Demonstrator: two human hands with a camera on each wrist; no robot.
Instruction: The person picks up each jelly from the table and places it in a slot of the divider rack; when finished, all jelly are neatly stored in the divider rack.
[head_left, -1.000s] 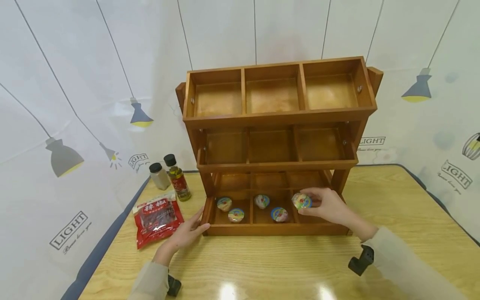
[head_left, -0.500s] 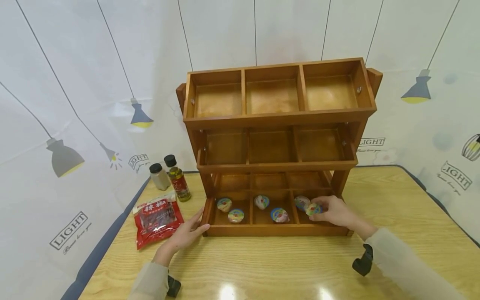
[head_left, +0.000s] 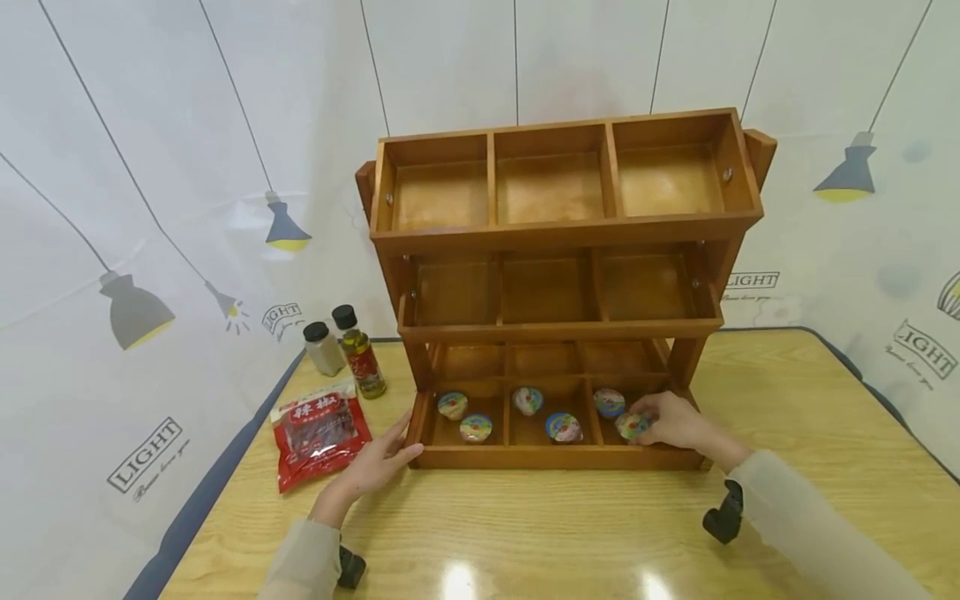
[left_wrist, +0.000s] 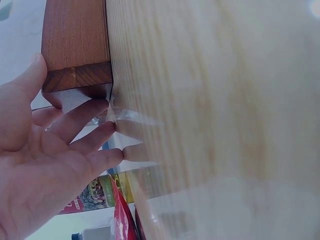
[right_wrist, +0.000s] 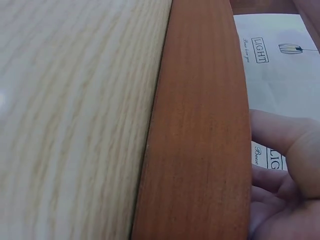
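My right hand [head_left: 675,423] reaches into the right compartment of the lowest tier of a brown wooden rack [head_left: 540,458]. Its thumb and fingers pinch the edge of a small jelly cup [head_left: 632,427] with a printed lid. In the right wrist view the front board hides the fingertips. Another jelly cup [head_left: 609,403] lies behind it to the left. My left hand [head_left: 372,467] rests at the rack's lower left corner, thumb at the front and fingers stretched along the side. The left wrist view shows that hand [left_wrist: 55,135] with loosely extended fingers around the board's end.
Two jelly cups lie in the left compartment and two in the middle one [head_left: 528,433]. Left of the rack are a red packet [head_left: 318,437], an oil bottle [head_left: 363,364] and a black-capped jar [head_left: 324,350]. Two more compartmented tiers rise above.
My right hand has moved right and down with the jelly cup, into the right compartment, uncovering the cup behind. My left hand stays at the corner. The head view has shifted slightly.
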